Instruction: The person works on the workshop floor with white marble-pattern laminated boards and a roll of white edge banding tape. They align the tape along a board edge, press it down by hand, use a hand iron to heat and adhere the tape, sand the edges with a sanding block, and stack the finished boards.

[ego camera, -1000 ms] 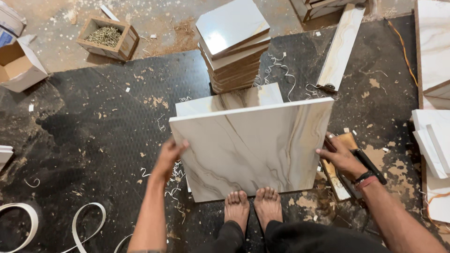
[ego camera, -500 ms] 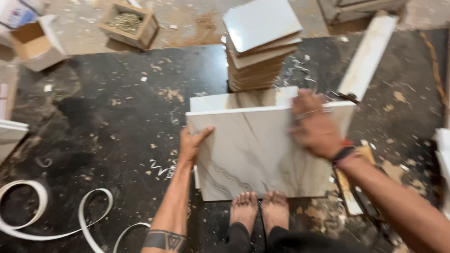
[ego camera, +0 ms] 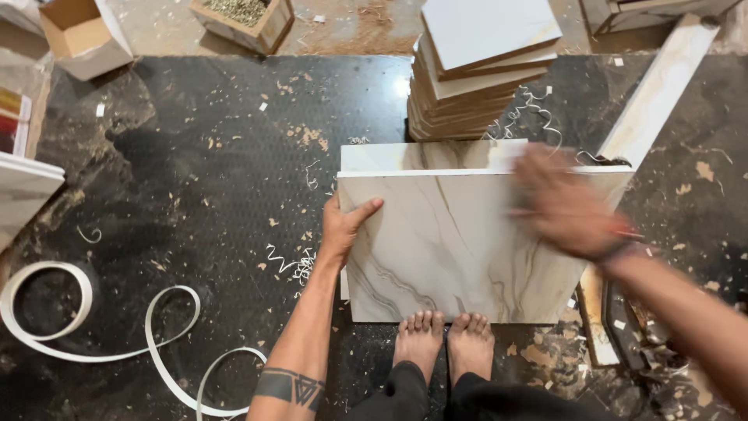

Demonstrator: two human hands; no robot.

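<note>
**Head view: panel braced between hand and feet**

The left hand [ego camera: 347,226] grips the marbled panel's [ego camera: 460,249] left edge, apparently steadying it. The blurred right hand [ego camera: 565,206] lies open over its face. Bare feet [ego camera: 444,339] touch the near edge. Beyond, a panel stack [ego camera: 475,70].

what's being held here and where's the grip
The left hand grips the marble-patterned panel by its left edge; the blurred right hand lies over its face.

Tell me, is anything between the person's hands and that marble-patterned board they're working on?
Nothing visible does. The left hand already grips the left edge of the marble-patterned board, and the blurred right hand is directly over its face near the top right, with no object in between.
</note>
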